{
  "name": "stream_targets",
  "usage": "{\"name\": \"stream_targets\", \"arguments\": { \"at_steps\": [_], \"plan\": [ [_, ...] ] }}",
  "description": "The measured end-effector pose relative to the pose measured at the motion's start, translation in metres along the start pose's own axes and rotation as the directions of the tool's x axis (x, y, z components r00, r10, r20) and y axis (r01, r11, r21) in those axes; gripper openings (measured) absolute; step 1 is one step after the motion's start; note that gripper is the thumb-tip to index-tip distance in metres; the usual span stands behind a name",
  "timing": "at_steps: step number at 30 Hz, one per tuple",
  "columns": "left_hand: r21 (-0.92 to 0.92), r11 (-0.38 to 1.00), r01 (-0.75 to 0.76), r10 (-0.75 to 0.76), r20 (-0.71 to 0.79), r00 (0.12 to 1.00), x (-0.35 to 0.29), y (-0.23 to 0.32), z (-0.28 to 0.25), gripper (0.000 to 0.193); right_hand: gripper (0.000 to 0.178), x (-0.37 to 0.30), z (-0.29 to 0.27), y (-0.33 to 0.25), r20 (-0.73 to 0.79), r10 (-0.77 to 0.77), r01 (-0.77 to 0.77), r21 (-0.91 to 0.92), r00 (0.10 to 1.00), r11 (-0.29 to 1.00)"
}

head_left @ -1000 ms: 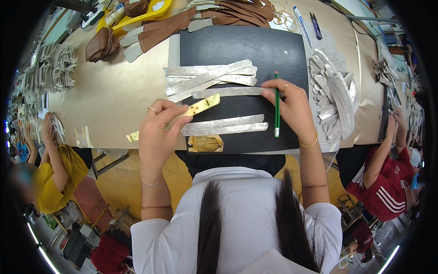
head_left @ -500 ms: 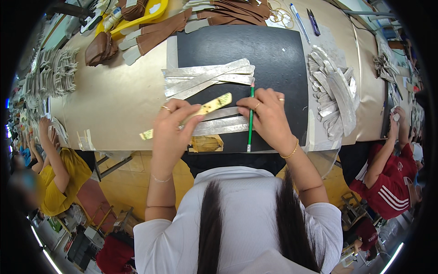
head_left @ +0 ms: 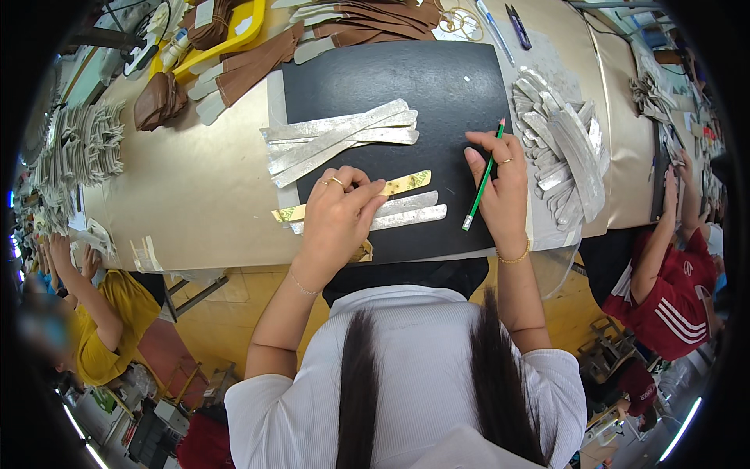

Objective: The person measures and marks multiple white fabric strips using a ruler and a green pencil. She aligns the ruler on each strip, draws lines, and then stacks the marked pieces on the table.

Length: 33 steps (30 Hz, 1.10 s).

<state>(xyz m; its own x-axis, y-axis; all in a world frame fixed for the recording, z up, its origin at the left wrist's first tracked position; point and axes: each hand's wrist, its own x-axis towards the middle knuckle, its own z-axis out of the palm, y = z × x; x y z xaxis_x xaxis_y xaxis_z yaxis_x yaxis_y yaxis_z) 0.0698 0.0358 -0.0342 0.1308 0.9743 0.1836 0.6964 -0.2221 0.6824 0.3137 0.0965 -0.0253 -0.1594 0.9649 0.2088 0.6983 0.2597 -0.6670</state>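
Note:
A pale yellow strip with dark marks (head_left: 408, 182) lies under my left hand (head_left: 341, 213), pinched between thumb and fingers. Just below it, two silvery grey strips (head_left: 418, 218) rest on the black mat (head_left: 391, 74), their left ends partly covered by that hand. To the right, my right hand (head_left: 504, 184) holds a green pencil (head_left: 481, 187) loosely between thumb and fingers, its reddish end pointing away from me. Further back on the mat, several similar silvery strips (head_left: 344, 137) cross one another in a fanned pile.
A big heap of silvery strips (head_left: 558, 148) lies right of the mat. Brown pieces with grey ends (head_left: 258, 62), a yellow tray (head_left: 248, 31), a blue pen (head_left: 496, 33) and dark snips (head_left: 518, 27) are at the back. Stacked pale pieces (head_left: 82, 144) stand at left. Co-workers sit on both sides.
The yellow strip has come down, nearly level, above the two silvery strips. My right hand has moved right, away from the strips, with the pencil now tilted.

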Motion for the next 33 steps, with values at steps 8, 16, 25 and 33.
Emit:
{"name": "stream_targets", "arguments": {
  "at_steps": [8, 16, 25, 33],
  "plan": [
    [0.027, 1.000, 0.004, -0.004, -0.012, 1.000, 0.000, 0.003, 0.001, 0.018, 0.026, 0.003, 0.001, -0.007, -0.028, 0.019, -0.016, 0.102, 0.999, 0.995],
    [0.047, 0.999, 0.025, -0.024, -0.013, 1.000, 0.002, 0.005, 0.004, 0.014, 0.008, -0.009, 0.027, -0.038, 0.204, -0.069, -0.033, 0.461, 0.976, 0.887],
    [0.060, 0.997, 0.038, -0.038, -0.007, 0.999, 0.002, 0.006, 0.005, 0.008, 0.012, -0.003, 0.040, -0.043, 0.191, -0.231, 0.161, 0.323, 0.954, 0.933],
    [0.066, 0.997, 0.029, -0.029, 0.004, 1.000, 0.003, 0.006, 0.003, 0.009, 0.015, 0.005, 0.035, -0.049, 0.267, -0.261, 0.198, 0.241, 0.928, 0.950]
  ]
}}
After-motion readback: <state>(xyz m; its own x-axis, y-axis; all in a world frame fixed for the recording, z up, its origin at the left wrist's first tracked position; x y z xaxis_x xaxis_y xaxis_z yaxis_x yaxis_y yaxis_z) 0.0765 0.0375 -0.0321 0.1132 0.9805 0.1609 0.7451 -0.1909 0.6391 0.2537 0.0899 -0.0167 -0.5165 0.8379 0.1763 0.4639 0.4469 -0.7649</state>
